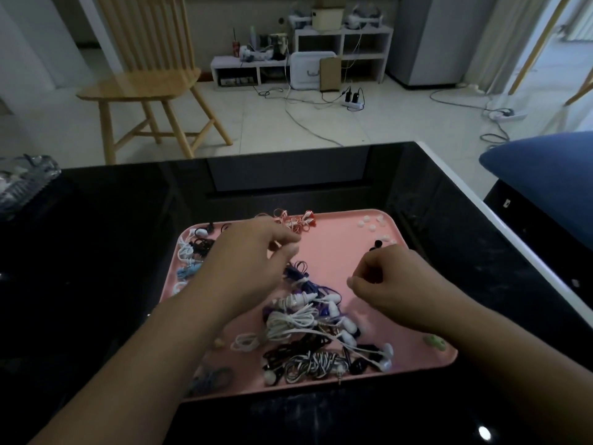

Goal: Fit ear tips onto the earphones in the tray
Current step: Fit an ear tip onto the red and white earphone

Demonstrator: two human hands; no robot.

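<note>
striped earphones [313, 362] coiled at tray [401, 316] front

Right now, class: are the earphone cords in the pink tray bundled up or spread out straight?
Bundled. The white cords and the black-and-white striped cord lie coiled in loops on the pink plastic tray; none runs straight.

The middle of the pink tray [337, 252] is bare — room to reach in. Tangled earphones [308, 329] fill its near part, and small white ear tips [372, 224] dot the far right corner.

No text, label or number is legible — anywhere.
</note>
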